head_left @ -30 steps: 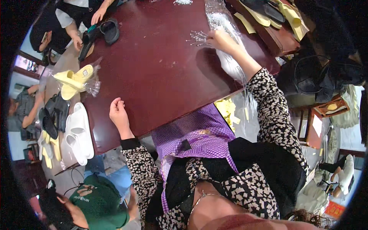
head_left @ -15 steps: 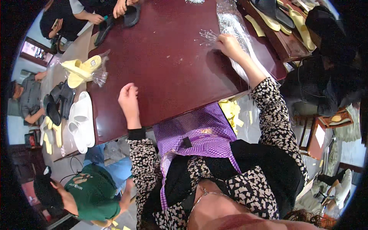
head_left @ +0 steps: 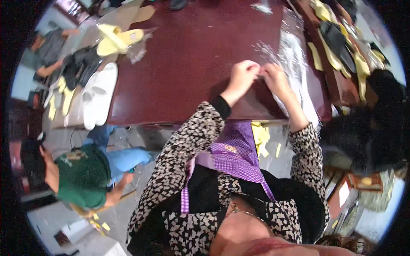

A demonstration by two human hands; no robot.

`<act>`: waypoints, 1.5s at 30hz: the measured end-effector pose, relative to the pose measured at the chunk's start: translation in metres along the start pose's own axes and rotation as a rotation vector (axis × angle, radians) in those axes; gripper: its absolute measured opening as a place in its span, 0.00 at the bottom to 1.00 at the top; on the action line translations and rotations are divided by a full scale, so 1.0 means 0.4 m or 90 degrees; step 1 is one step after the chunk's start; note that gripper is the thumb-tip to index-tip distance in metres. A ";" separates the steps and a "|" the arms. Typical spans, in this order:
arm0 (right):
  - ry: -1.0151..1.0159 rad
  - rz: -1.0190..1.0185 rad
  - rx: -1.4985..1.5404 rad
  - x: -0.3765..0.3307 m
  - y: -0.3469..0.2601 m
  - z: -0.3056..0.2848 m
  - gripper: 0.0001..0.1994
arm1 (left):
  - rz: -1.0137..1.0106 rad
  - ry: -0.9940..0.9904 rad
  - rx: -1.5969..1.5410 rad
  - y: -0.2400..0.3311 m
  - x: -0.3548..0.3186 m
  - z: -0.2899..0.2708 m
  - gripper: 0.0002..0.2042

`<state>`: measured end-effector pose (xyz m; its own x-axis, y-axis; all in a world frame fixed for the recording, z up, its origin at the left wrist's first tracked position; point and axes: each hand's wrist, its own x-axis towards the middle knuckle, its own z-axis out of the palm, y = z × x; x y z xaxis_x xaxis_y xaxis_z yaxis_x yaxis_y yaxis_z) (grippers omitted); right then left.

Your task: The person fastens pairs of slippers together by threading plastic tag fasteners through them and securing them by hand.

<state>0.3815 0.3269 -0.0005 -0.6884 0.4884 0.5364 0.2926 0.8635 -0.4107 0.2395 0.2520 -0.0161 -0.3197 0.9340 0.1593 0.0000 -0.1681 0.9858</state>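
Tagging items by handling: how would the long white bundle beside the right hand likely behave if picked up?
The white bundle is probably floppy lengthwise, being made of long, thin strands. It looks light for its length, since those strands are fine. Lifted, it might splay or shed a few, as stray ends trail at the edge of the table.

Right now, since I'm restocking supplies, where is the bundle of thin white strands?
In the head view, the bundle of thin white strands lies right of centre on the glossy dark-red table, just right of the person's right hand.
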 end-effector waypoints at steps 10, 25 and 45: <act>-0.032 -0.006 -0.238 -0.116 0.170 -0.070 0.04 | 0.041 0.282 -0.177 0.085 -0.010 -0.246 0.04; -0.068 0.082 0.068 0.055 -0.059 -0.053 0.14 | 0.043 0.349 -0.207 0.142 -0.186 -0.442 0.05; -0.144 0.355 0.566 0.015 -0.261 0.116 0.05 | -0.006 0.674 0.882 0.071 -0.343 -1.318 0.16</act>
<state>0.3161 0.2338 0.0114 -0.7405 0.6721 -0.0042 0.0785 0.0803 -0.9937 -0.2162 -0.0471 -0.0381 -0.7527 0.2469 0.6103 0.5561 0.7347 0.3885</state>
